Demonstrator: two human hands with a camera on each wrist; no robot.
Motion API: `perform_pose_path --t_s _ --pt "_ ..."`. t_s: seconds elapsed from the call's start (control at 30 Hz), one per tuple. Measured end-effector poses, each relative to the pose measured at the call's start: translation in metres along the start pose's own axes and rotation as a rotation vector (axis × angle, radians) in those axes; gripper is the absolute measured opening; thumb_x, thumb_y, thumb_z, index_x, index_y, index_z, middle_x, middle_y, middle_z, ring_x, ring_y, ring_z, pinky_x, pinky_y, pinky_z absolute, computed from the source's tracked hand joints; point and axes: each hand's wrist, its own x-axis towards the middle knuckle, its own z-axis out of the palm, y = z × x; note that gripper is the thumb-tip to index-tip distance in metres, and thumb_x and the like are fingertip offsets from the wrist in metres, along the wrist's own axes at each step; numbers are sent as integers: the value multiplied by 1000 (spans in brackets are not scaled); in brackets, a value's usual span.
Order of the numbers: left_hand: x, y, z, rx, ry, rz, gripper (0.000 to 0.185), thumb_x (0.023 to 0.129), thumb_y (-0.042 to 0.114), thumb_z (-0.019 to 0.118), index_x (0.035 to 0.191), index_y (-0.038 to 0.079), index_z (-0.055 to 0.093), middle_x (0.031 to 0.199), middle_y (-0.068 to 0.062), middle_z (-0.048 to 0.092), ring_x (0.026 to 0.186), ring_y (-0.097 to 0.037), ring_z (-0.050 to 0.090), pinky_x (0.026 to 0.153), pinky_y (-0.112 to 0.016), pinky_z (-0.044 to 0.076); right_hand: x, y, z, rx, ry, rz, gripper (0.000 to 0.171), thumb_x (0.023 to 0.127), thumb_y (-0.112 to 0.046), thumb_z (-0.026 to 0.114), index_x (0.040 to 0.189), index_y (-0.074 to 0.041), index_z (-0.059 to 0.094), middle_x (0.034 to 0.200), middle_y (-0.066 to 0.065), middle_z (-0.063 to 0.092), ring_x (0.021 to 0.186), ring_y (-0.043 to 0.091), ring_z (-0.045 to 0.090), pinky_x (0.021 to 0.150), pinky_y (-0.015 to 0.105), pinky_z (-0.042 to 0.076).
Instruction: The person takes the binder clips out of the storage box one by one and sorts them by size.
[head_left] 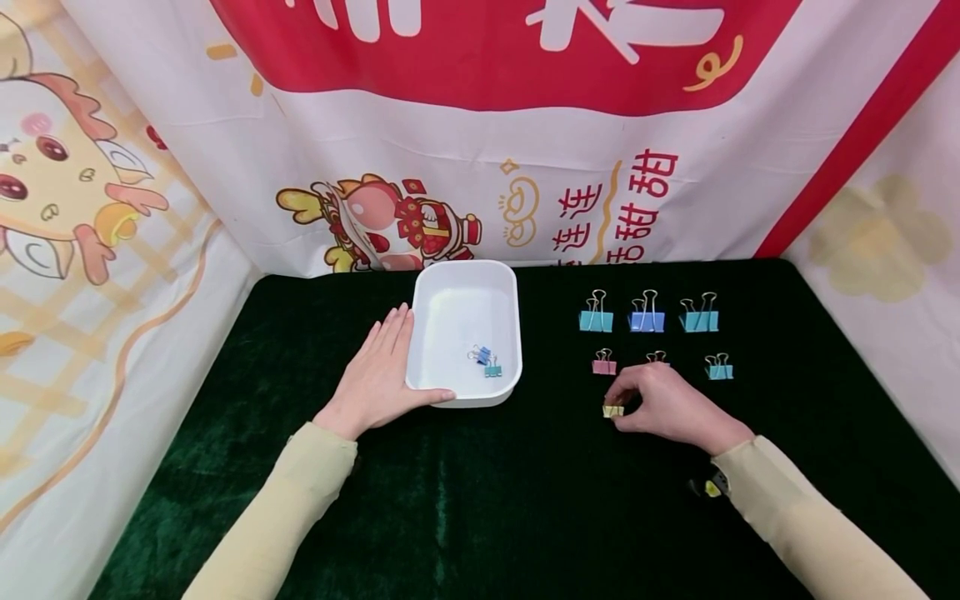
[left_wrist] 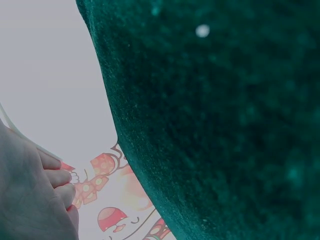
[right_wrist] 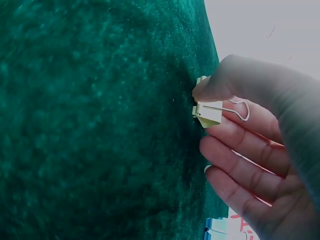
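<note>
Right, my right hand [head_left: 670, 408] pinched the yellow clip [head_left: 612, 411] on the worktop [head_left: 525, 500], below the pink clip [head_left: 603, 365]; left hand [head_left: 378, 375] lay flat vs the tray [head_left: 420, 333]. Thin grip, clip could've slipped.

Long, pale beige sleeves [head_left: 285, 508] cover both arms.
</note>
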Motion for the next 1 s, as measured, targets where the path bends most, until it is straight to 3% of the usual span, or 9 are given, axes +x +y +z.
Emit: perform_pose_path --t_s 0.3,0.6,1.0 --pt "0 0 1 1 -5 -6 135 73 91 57 164 8 1 170 -7 1 155 -24 0 123 -45 3 0 0 1 -2 1 -8 21 78 -13 86 94 -24 76 92 -12 66 86 9 62 74 32 55" --pt "0 0 1 -7 -5 -19 134 73 90 58 164 9 2 170 -6 1 155 -22 0 123 -44 3 -1 2 -2 -9 37 11 32 76 -18 89 106 -17 76 95 -9 69 89 10 64 81 39 57" --pt "0 -1 1 -1 0 -3 133 74 87 61 164 9 1 170 -7 1 155 -24 0 123 -46 4 1 -10 -28 -14 164 -46 35 77 -22 91 107 -12 77 100 1 72 92 19 66 81 47 56"
